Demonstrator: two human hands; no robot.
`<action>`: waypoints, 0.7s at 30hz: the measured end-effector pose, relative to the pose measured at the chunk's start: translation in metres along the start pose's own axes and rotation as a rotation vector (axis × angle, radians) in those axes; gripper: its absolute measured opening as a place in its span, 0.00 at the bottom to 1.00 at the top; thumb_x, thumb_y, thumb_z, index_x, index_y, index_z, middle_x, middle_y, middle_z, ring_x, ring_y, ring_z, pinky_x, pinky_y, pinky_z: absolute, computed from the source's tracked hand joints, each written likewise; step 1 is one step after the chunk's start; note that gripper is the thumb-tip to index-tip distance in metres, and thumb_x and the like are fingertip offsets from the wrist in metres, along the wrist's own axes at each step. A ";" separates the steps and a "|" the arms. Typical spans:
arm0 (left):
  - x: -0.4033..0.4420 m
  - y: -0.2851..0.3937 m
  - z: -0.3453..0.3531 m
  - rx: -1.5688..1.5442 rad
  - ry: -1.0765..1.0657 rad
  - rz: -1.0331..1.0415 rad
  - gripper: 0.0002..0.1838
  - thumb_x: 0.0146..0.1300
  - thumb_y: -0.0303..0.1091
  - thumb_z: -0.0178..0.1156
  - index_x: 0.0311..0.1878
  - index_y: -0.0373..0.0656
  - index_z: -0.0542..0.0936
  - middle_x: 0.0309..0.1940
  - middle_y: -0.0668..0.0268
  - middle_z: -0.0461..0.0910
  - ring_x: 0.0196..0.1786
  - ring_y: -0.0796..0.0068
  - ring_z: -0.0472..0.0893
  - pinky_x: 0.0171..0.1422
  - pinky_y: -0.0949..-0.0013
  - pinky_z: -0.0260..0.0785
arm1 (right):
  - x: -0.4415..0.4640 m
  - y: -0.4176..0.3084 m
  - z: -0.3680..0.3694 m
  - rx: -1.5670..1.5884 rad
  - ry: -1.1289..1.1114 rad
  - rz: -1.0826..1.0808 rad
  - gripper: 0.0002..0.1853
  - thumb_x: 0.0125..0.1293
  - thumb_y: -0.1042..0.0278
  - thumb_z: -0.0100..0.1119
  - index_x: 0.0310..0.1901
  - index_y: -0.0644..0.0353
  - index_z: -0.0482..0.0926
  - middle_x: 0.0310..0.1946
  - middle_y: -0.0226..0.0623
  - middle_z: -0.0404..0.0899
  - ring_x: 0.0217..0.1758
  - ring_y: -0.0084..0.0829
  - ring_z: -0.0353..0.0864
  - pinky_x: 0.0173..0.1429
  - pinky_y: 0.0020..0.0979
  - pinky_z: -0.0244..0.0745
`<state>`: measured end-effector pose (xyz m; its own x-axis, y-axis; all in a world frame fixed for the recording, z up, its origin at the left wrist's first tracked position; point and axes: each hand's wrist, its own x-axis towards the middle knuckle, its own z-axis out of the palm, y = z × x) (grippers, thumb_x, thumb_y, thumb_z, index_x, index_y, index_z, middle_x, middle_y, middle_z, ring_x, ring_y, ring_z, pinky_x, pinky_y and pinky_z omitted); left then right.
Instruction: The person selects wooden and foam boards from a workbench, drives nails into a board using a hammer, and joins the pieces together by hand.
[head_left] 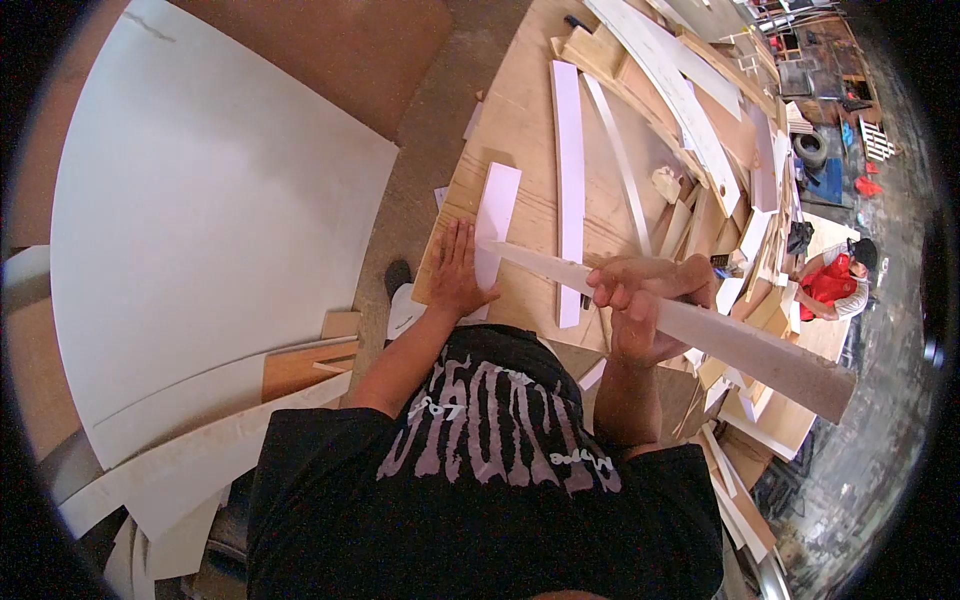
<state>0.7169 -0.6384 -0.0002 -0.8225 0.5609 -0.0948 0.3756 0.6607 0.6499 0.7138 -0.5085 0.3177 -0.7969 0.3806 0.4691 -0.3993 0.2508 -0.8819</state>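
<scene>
In the head view my right hand [650, 300] is closed around a long pale board [755, 350]. One tapering end of that board reaches the short white board [497, 200] on the table, and its wide end points to the lower right. I cannot tell whether the two boards touch. My left hand [457, 272] lies flat with fingers stretched, at the left edge of the short board. Its thumb reaches over the board's near end. Beyond the short board lies a longer white strip [568, 180].
The plywood table [530, 110] carries a heap of wood offcuts [690, 120] at its far right. A large white sheet [220, 220] stands at my left. Curved panels [200, 440] lie below it. A person in a red vest [828, 285] is at the far right.
</scene>
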 end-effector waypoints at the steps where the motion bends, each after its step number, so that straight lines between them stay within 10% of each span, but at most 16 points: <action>1: 0.000 -0.001 0.001 -0.004 0.004 0.005 0.70 0.44 0.58 0.77 0.83 0.33 0.47 0.85 0.50 0.44 0.88 0.53 0.40 0.89 0.46 0.30 | -0.001 0.000 -0.001 -0.001 0.001 -0.001 0.17 0.71 0.65 0.68 0.40 0.59 0.66 0.23 0.40 0.79 0.24 0.31 0.82 0.34 0.38 0.86; 21: -0.001 -0.002 0.004 0.009 -0.007 0.013 0.70 0.45 0.59 0.75 0.82 0.32 0.47 0.85 0.50 0.44 0.88 0.53 0.40 0.89 0.49 0.28 | -0.003 -0.005 0.002 -0.030 0.023 0.009 0.18 0.71 0.63 0.69 0.39 0.59 0.66 0.22 0.41 0.79 0.24 0.32 0.83 0.36 0.38 0.87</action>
<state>0.7184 -0.6386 -0.0044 -0.8145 0.5730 -0.0911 0.3904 0.6573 0.6446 0.7173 -0.5126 0.3201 -0.7894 0.4037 0.4625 -0.3780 0.2739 -0.8844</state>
